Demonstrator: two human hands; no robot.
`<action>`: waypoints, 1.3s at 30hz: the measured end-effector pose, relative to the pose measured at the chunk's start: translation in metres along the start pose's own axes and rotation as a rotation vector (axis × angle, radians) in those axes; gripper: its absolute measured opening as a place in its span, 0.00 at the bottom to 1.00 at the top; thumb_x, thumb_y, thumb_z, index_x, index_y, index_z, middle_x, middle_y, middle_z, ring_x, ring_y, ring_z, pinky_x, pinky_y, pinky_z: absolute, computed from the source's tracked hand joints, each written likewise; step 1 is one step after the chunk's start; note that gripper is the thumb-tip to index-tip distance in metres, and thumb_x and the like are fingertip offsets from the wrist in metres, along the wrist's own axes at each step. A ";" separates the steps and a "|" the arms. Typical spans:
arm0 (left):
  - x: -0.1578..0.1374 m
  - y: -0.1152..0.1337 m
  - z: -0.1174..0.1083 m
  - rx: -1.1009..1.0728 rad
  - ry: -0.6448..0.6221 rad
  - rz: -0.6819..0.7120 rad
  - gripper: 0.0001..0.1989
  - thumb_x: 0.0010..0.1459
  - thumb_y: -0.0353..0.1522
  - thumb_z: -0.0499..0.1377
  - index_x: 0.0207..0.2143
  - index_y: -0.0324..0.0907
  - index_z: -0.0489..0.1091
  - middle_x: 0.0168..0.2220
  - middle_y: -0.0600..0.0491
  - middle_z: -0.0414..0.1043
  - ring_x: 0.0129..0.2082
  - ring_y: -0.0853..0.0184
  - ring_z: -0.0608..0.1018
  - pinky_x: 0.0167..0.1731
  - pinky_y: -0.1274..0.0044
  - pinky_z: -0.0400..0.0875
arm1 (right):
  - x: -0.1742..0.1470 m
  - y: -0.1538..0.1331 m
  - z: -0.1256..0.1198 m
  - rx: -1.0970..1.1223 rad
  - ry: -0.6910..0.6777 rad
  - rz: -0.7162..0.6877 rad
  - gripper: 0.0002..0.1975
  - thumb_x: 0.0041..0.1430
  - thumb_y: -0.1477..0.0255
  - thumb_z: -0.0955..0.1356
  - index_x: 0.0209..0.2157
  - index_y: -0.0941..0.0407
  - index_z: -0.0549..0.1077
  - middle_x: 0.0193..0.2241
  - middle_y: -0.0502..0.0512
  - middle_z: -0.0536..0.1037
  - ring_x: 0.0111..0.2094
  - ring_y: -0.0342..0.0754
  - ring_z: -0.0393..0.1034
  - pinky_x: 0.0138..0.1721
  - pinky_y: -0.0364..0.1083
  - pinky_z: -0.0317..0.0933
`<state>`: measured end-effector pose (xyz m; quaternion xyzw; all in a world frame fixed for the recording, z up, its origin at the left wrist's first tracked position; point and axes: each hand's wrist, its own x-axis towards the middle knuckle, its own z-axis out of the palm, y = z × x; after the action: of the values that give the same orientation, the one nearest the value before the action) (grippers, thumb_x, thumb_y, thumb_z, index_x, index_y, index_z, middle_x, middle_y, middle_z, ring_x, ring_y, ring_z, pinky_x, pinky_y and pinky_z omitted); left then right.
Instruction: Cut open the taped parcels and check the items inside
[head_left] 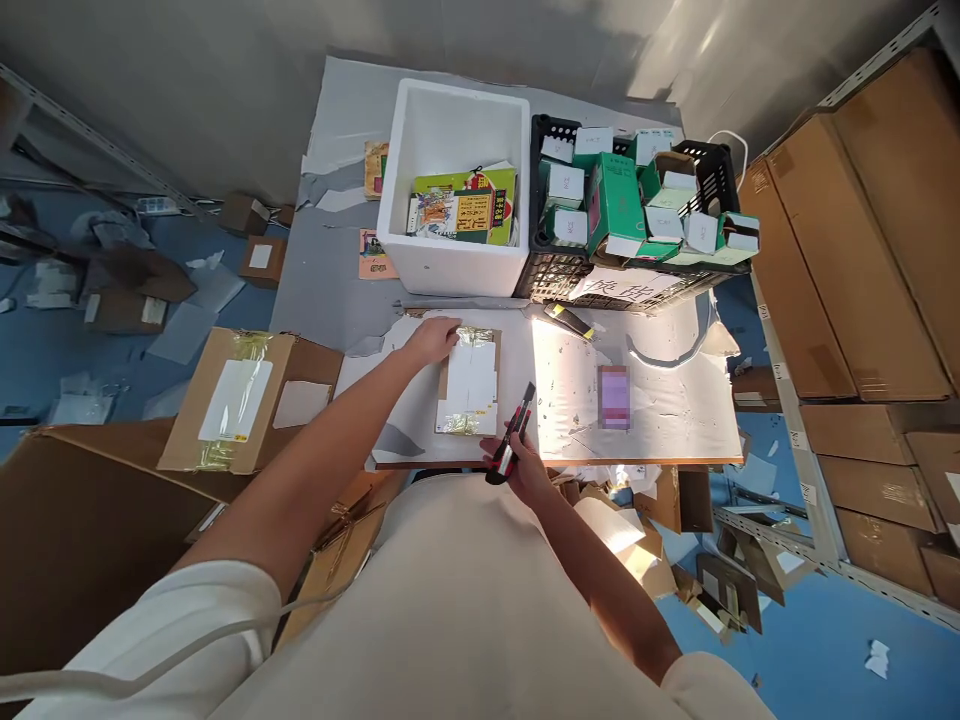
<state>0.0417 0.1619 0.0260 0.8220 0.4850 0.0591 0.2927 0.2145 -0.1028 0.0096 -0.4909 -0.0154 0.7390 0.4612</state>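
Note:
A flat cardboard package (471, 380) with a white label and shiny clear tape at both ends lies on the table in front of me. My left hand (433, 342) is at its upper left corner, fingers bent over the edge and gripping it. To the lower right of the package, my right hand (525, 468) is closed round a red and black utility knife (513, 438). The knife's dark tip points up and away from me, just off the package's right side. Whether the blade is extended is hard to make out.
Behind the package stand a white foam box (450, 265) of books and a black crate (559, 270) of green-and-white cartons. A yellow-black cutter (568, 320) and a purple packet (615, 398) lie to the right. A taped carton (289, 350) sits left; shelved boxes (847, 250) line the right.

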 end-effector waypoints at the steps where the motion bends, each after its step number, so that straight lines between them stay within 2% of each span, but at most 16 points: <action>1: -0.002 -0.003 0.000 -0.003 0.016 -0.050 0.20 0.55 0.32 0.50 0.48 0.40 0.71 0.46 0.46 0.75 0.47 0.56 0.75 0.49 0.66 0.67 | 0.004 -0.001 0.001 -0.006 0.016 -0.039 0.24 0.51 0.55 0.70 0.48 0.45 0.64 0.40 0.52 0.76 0.44 0.52 0.73 0.39 0.53 0.69; 4: -0.026 -0.014 0.003 -0.052 0.186 -0.222 0.18 0.55 0.34 0.51 0.44 0.41 0.74 0.42 0.48 0.77 0.43 0.57 0.77 0.45 0.68 0.69 | 0.018 -0.017 0.001 -0.067 0.078 -0.168 0.26 0.50 0.54 0.71 0.49 0.46 0.62 0.41 0.52 0.76 0.44 0.53 0.74 0.37 0.52 0.69; 8: -0.082 -0.026 0.015 -0.218 0.359 -0.378 0.16 0.56 0.38 0.52 0.38 0.43 0.77 0.38 0.50 0.79 0.39 0.60 0.79 0.42 0.71 0.71 | 0.043 -0.062 -0.002 -0.201 0.123 -0.319 0.27 0.48 0.53 0.71 0.47 0.47 0.61 0.42 0.52 0.76 0.43 0.50 0.74 0.38 0.50 0.69; 13: -0.138 -0.024 0.043 -0.495 0.413 -0.559 0.19 0.50 0.42 0.58 0.39 0.40 0.77 0.36 0.49 0.79 0.35 0.61 0.80 0.39 0.71 0.74 | 0.071 -0.109 0.005 -0.333 0.035 -0.400 0.21 0.50 0.56 0.71 0.41 0.51 0.63 0.34 0.49 0.76 0.35 0.44 0.72 0.39 0.47 0.68; 16: -0.149 -0.019 0.052 -0.573 0.413 -0.574 0.20 0.49 0.44 0.59 0.37 0.38 0.76 0.34 0.47 0.79 0.34 0.61 0.80 0.38 0.70 0.75 | 0.078 -0.120 0.010 -0.375 -0.018 -0.383 0.20 0.50 0.56 0.71 0.39 0.52 0.64 0.32 0.48 0.75 0.33 0.43 0.71 0.37 0.46 0.68; 18: -0.149 -0.016 0.051 -0.539 0.412 -0.580 0.21 0.50 0.43 0.58 0.40 0.37 0.75 0.36 0.46 0.78 0.34 0.61 0.79 0.38 0.70 0.75 | 0.078 -0.123 0.009 -0.385 -0.013 -0.366 0.20 0.50 0.57 0.71 0.40 0.52 0.64 0.35 0.50 0.75 0.35 0.44 0.72 0.38 0.47 0.69; 21: -0.142 -0.010 0.042 -0.345 0.450 -0.498 0.28 0.51 0.39 0.57 0.53 0.37 0.66 0.49 0.41 0.71 0.45 0.57 0.77 0.41 0.67 0.74 | 0.069 -0.122 -0.001 -0.481 0.047 -0.360 0.18 0.51 0.58 0.70 0.40 0.53 0.66 0.36 0.51 0.75 0.34 0.44 0.73 0.36 0.47 0.69; 23: -0.132 -0.007 0.033 -0.176 0.435 -0.331 0.34 0.50 0.37 0.57 0.59 0.38 0.58 0.58 0.38 0.61 0.57 0.52 0.67 0.50 0.63 0.69 | 0.059 -0.120 -0.013 -0.623 0.087 -0.335 0.19 0.52 0.60 0.69 0.43 0.55 0.67 0.31 0.49 0.74 0.26 0.42 0.71 0.30 0.45 0.69; 26: -0.113 -0.003 0.023 0.024 0.258 -0.026 0.43 0.46 0.42 0.61 0.63 0.39 0.51 0.66 0.38 0.47 0.66 0.47 0.50 0.60 0.57 0.52 | 0.038 -0.117 -0.026 -0.807 0.087 -0.280 0.30 0.53 0.64 0.67 0.57 0.52 0.60 0.28 0.46 0.72 0.19 0.39 0.67 0.21 0.43 0.66; 28: -0.101 -0.001 0.021 0.107 0.141 0.091 0.51 0.42 0.50 0.63 0.65 0.39 0.48 0.67 0.38 0.42 0.67 0.45 0.45 0.62 0.55 0.44 | 0.025 -0.115 -0.029 -0.878 0.086 -0.281 0.36 0.54 0.65 0.66 0.63 0.46 0.52 0.31 0.46 0.73 0.19 0.39 0.68 0.18 0.42 0.66; 30: -0.092 0.001 0.023 0.159 0.079 0.107 0.56 0.39 0.55 0.63 0.65 0.39 0.47 0.67 0.37 0.41 0.67 0.44 0.45 0.62 0.55 0.39 | 0.016 -0.114 -0.028 -0.929 0.083 -0.271 0.37 0.54 0.66 0.65 0.64 0.44 0.51 0.33 0.48 0.74 0.19 0.39 0.68 0.18 0.42 0.66; 32: -0.088 0.002 0.028 0.188 0.051 0.073 0.58 0.38 0.57 0.63 0.65 0.39 0.47 0.67 0.37 0.43 0.66 0.44 0.46 0.62 0.56 0.38 | 0.010 -0.113 -0.026 -0.945 0.074 -0.251 0.36 0.54 0.67 0.65 0.64 0.43 0.53 0.33 0.48 0.75 0.18 0.39 0.68 0.17 0.42 0.67; 36: -0.089 0.002 0.034 0.183 0.070 0.029 0.58 0.35 0.57 0.64 0.65 0.41 0.48 0.66 0.38 0.46 0.66 0.44 0.49 0.62 0.58 0.41 | 0.003 -0.115 -0.022 -0.998 0.067 -0.242 0.34 0.55 0.68 0.65 0.63 0.43 0.55 0.29 0.47 0.76 0.17 0.39 0.66 0.16 0.41 0.65; 39: -0.091 0.002 0.034 0.134 0.100 0.053 0.58 0.33 0.57 0.65 0.64 0.42 0.51 0.65 0.39 0.50 0.65 0.44 0.51 0.62 0.58 0.43 | -0.001 -0.122 -0.013 -1.163 0.059 -0.281 0.33 0.56 0.70 0.64 0.63 0.44 0.55 0.24 0.46 0.74 0.16 0.40 0.65 0.18 0.41 0.64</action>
<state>0.0087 0.0714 0.0157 0.8483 0.4798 0.0753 0.2107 0.3054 -0.0392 0.0615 -0.6762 -0.4694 0.5274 0.2105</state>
